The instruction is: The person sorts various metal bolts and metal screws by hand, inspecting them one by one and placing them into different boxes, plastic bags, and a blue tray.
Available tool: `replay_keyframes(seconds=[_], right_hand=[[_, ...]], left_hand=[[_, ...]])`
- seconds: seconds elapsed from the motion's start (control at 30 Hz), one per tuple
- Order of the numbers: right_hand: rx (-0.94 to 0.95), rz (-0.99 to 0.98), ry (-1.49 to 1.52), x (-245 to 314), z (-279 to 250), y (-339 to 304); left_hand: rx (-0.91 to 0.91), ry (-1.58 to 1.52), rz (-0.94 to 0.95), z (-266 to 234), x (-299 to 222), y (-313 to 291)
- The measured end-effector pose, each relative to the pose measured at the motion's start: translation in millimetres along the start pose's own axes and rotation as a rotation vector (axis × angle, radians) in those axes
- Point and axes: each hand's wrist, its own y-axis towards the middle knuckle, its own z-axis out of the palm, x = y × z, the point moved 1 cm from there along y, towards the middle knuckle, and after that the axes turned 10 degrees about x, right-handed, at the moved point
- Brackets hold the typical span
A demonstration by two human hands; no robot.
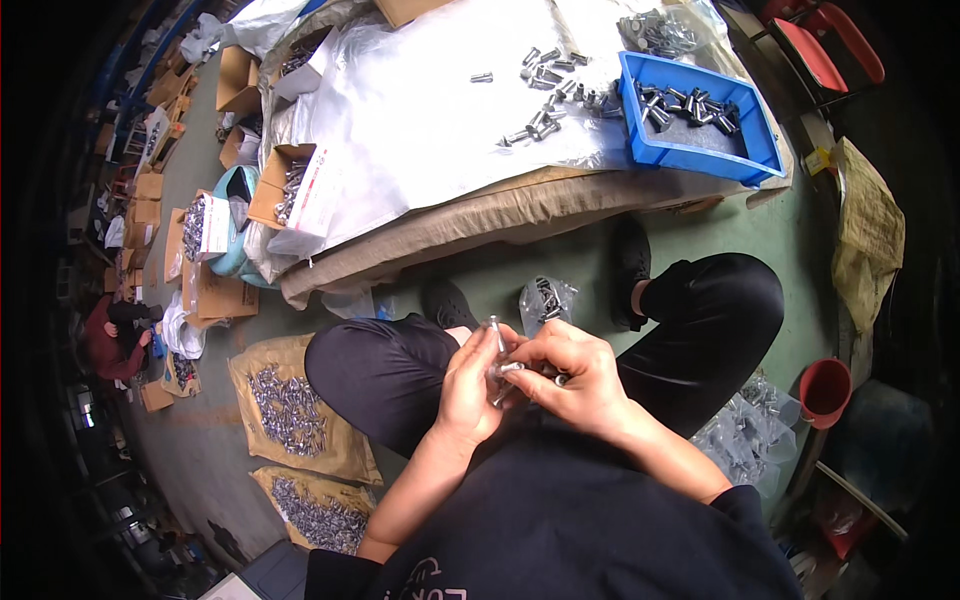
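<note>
My left hand (465, 385) is curled round small shiny metal bolt-like parts (494, 334), one of them standing up past the fingertips. Close against it, my right hand (582, 378) pinches another small metal part (511, 367) between thumb and fingers. Further metal ends show under the right fingers, but their shape is mostly hidden. Both hands are in front of my body, between my knees. Beyond them, a small clear plastic bag (547, 300) of metal parts lies on the floor.
A low table covered with white sheeting (400, 130) stands ahead, with loose metal bolts (545, 75) and a blue tray (700, 162) of them. Piles of bolts (290, 410) lie on sacks at left, near cardboard boxes (225, 297). Filled clear bags (745, 435) and a red bucket (825, 392) stand right.
</note>
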Motion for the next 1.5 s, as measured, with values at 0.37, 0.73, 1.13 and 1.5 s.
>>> replay_keyframes(seconds=[0.37,0.73,1.13,1.5], right_hand=[[0.028,0.359,1.210,-24.1,0.0,-7.3],[0.024,0.033,0.618,-22.4,4.8,-9.0],[-0.025,0.053,0.478,-23.7,7.5,-7.9],[-0.020,0.420,1.121,-33.8,8.4,-11.8]], left_hand=[[0.140,-0.076,0.049,-11.0,1.1,-7.2],[0.124,-0.159,0.047,-15.3,-4.1,-12.2],[0.006,-0.142,-0.138,4.4,6.7,-14.3],[-0.003,-0.298,-0.257,-2.5,16.7,-9.1]])
